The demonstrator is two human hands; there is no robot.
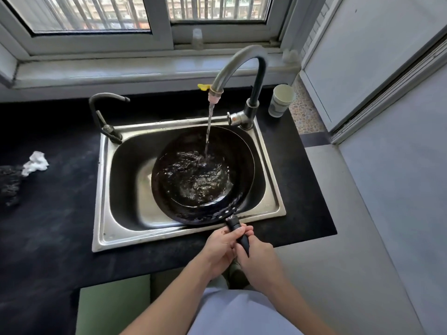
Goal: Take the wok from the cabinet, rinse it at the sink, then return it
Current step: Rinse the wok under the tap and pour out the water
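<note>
Left hand (pixel 221 243) and right hand (pixel 256 257) both grip the handle (pixel 238 234) of the wok (pixel 200 175), held in the sink (pixel 104 189) under the running tap (pixel 239 66), so rinsing looks underway and its return to the cabinet remains.

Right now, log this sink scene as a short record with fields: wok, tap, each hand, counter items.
wok: black wok sits in the steel sink, water pooling inside
tap: tall faucet running, stream landing in the wok
left hand: grips the handle near the wok
right hand: grips the handle lower down
counter: paper cup beside the faucet base; crumpled tissue at far left
</note>
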